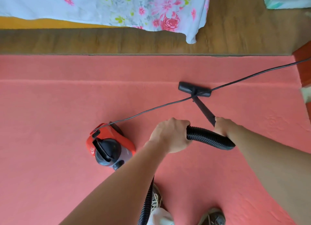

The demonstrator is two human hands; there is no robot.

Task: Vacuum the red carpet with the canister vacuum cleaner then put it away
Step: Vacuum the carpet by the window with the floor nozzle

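Now both hands grip the hose (210, 138) — left hand (170, 137), right hand (224, 126); the nozzle (194, 89) sits at 1 o'clock on the red carpet (67, 106). Better lift the cord (151, 109) away — it crosses the nozzle.

1. The carpet (67, 106) is showing a plain salmon-red all over.
2. The canister vacuum (109, 143) is showing a glossy red shell, with a black handle and fittings.
3. The ribbed hose (210, 138), the wand (204, 110), the floor nozzle (185, 87) and the cord (151, 109) are all showing black.
4. The bed sheet (84, 5) is showing pale blue-white with pink flowers and lime-green leaves, and an orange strip (33, 23) is peeking out below it.
5. The floor (101, 41) is showing brown wood grain.
6. The shoes (213, 216) are showing grey-brown with cream laces.
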